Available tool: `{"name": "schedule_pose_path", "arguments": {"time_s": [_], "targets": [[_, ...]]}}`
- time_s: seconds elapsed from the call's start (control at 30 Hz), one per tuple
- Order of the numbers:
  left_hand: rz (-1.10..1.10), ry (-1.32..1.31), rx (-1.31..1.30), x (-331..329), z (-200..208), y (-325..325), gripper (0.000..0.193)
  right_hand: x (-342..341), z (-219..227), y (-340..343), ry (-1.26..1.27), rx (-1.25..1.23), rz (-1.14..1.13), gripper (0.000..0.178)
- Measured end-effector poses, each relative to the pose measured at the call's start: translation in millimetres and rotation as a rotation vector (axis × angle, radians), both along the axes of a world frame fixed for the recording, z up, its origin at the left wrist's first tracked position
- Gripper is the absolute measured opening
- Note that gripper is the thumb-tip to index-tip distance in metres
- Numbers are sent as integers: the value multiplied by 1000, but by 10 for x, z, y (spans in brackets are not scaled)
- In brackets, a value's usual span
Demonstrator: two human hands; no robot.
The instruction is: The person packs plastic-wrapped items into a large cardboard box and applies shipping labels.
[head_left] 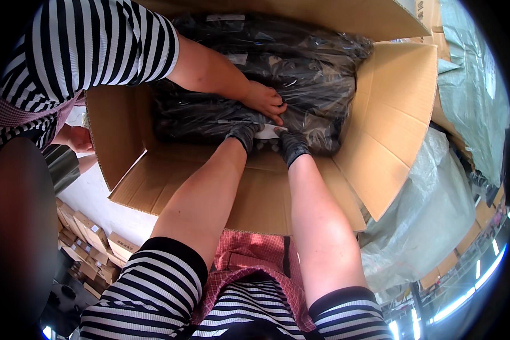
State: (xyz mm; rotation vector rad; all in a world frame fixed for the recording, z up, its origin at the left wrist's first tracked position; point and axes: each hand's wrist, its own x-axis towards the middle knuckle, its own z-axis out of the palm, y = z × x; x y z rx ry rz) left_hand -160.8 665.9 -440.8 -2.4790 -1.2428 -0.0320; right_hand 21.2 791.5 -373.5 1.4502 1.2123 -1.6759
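Observation:
Inside an open cardboard box (399, 107) lie several dark bundles in clear plastic wrap (317, 79). My left hand (245, 136), in a dark glove, is closed on the nearest plastic-wrapped bundle (192, 122), beside a white label (269, 131). On the label's other side my right hand (293, 145), also gloved, grips the same bundle with its fingers curled. Parts of the fingers blend into the dark wrap. Just beyond my hands, a co-worker's bare hand (266, 102) presses on the bundles, reaching in from the left.
The co-worker's other hand (79, 139) is near the box's left wall, by a shiny dark roll (62, 167). Stacked cartons (88, 232) stand at lower left. Pale plastic sheeting (425, 209) covers goods on the right. Box flaps spread outward on the near and right sides.

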Motion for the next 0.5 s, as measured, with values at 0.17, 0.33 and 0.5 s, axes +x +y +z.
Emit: {"name": "schedule_pose_path", "arguments": {"time_s": [0.17,0.33,0.5], "targets": [[21,57,-13,65,28,9,63,25,-69,54,-55,-10,10,25],[30,24,-61,64,75,32,62,61,-148,108,-88,-34,43,22],[37,26,-117,51,125,-43,63,3,-98,66,-121,-29,112,21]]}}
